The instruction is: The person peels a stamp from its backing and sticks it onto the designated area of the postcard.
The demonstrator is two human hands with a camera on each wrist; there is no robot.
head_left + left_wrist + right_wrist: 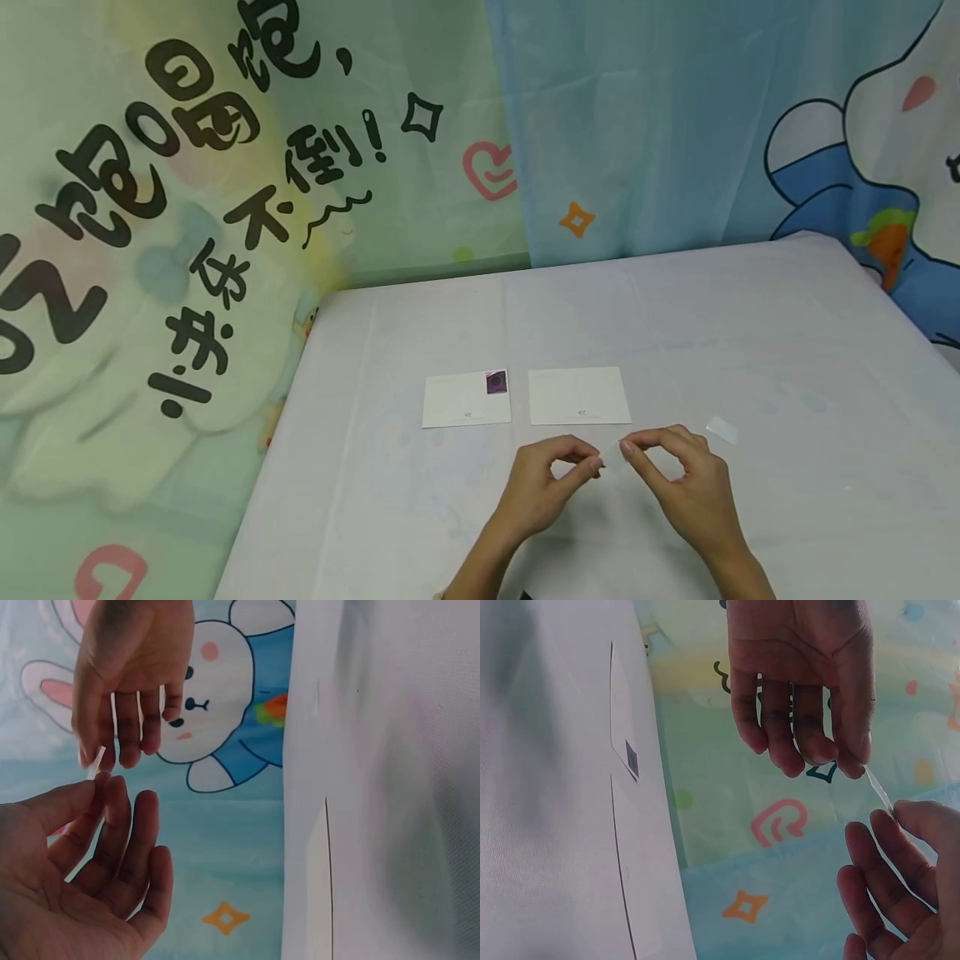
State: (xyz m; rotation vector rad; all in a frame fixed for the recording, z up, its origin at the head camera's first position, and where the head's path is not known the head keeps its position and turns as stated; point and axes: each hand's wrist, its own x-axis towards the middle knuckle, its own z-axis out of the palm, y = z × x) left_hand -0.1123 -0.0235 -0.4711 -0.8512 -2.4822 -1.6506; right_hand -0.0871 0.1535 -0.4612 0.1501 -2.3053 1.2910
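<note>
Over the table, the left hand [547, 483] and the right hand [682, 479] face each other, thumb and index finger of each pinching one end of a thin translucent piece [880, 789]. A small dark edge shows at the left fingertips in the head view. Edge-on, the piece appears as a whitish strip in both wrist views. Just beyond the hands lie two white cards. The left card [457, 402] bears a purple stamp [497, 382] in its upper right corner; the right card [579, 396] has only a small printed mark near its lower edge.
A clear square piece [722, 430] lies on the table beyond the right hand. White cloth covers the table [787, 333]. Printed curtains [637, 125] hang along its far side and left side. Part of a dark object [526, 595] shows at the bottom edge.
</note>
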